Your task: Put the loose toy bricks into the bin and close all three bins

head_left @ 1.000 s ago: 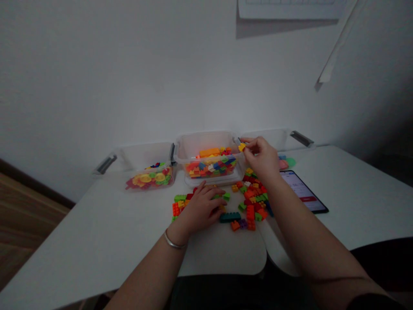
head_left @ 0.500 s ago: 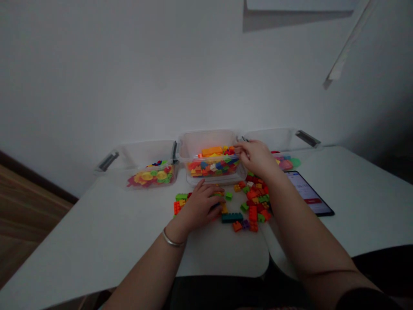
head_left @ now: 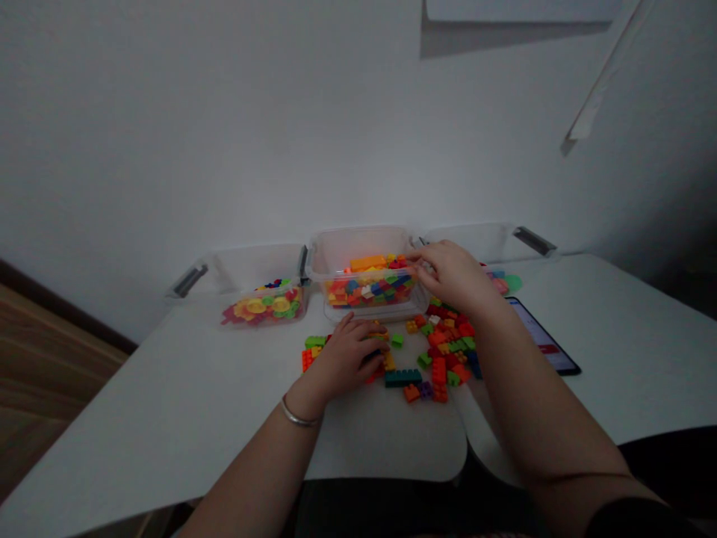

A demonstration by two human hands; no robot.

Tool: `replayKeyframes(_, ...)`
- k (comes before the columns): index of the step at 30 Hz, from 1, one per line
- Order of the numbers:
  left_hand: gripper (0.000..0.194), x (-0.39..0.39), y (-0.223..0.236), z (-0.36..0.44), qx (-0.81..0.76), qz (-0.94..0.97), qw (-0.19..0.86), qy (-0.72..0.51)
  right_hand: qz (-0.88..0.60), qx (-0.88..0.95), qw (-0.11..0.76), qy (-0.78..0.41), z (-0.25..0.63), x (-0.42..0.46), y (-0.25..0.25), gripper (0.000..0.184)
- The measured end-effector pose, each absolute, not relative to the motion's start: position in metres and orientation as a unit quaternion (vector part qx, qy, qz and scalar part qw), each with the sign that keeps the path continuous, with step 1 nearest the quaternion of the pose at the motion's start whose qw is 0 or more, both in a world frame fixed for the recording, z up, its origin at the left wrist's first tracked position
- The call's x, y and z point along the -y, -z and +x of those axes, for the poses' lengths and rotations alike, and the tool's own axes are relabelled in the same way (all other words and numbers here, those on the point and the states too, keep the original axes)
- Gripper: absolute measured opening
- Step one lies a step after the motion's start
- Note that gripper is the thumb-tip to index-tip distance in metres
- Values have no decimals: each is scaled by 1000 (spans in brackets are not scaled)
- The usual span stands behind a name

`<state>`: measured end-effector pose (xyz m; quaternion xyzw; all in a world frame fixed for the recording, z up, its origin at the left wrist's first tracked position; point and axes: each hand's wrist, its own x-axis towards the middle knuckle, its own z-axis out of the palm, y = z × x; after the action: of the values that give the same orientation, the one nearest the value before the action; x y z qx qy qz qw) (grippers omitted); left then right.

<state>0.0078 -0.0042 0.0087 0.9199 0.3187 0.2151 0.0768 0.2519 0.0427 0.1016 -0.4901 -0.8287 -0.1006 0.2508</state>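
Observation:
My left hand (head_left: pixel 354 350) rests over a pile of toy building bricks (head_left: pixel 314 341) on the table, fingers spread, covering some of them. Just right of its fingertips lie a dark teal brick (head_left: pixel 402 378) and a small green brick (head_left: pixel 397 341). My right hand (head_left: pixel 445 273) is at the right rim of a clear plastic box (head_left: pixel 358 237), its fingers bent over the edge. Whatever those fingers may hold is hidden. Inside the box are many mixed bricks (head_left: pixel 370 290), with a long orange brick (head_left: pixel 368 263) on top. A second brick pile (head_left: pixel 442 340) spreads below my right hand.
To the left stands another clear box (head_left: pixel 263 306) with yellow, green and pink toy pieces. A third box (head_left: pixel 476 237) is partly behind my right hand. A phone (head_left: pixel 541 336) lies under my right forearm. The white wall (head_left: pixel 358 112) rises behind the table (head_left: pixel 224 411).
My right hand and forearm have shifted very slightly to the right, staying at the box rim. My left hand has hardly moved.

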Motion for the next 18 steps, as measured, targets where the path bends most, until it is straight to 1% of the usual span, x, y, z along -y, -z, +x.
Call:
replayKeyframes(2, 19, 4, -8, 7, -318, 920, 77, -217, -497, 831, 238, 85, 253, -35, -109, 28)
replayKeyframes(4, 19, 3, -6, 7, -316, 921, 73, -218, -506, 840, 190, 38, 252, -27, -113, 24)
replayKeyframes(7, 20, 1, -5, 9, -314, 921, 65, -219, -506, 859, 62, -41, 246, -17, -110, 21)
replayKeyframes(9, 20, 1, -5, 10, -314, 921, 63, -220, -511, 858, -17, -52, 238, -12, -105, 23)
replayKeyframes(10, 20, 1, -6, 11, -314, 921, 63, -221, -519, 853, -40, -42, 233, -10, -102, 24)
replayKeyframes(14, 20, 1, -8, 12, -317, 920, 70, -221, -554, 828, -85, 11, 213, -7, -89, 25)
replayKeyframes(18, 19, 1, -10, 12, -324, 918, 71, -217, -578, 807, -119, 15, 207, -10, -80, 29)
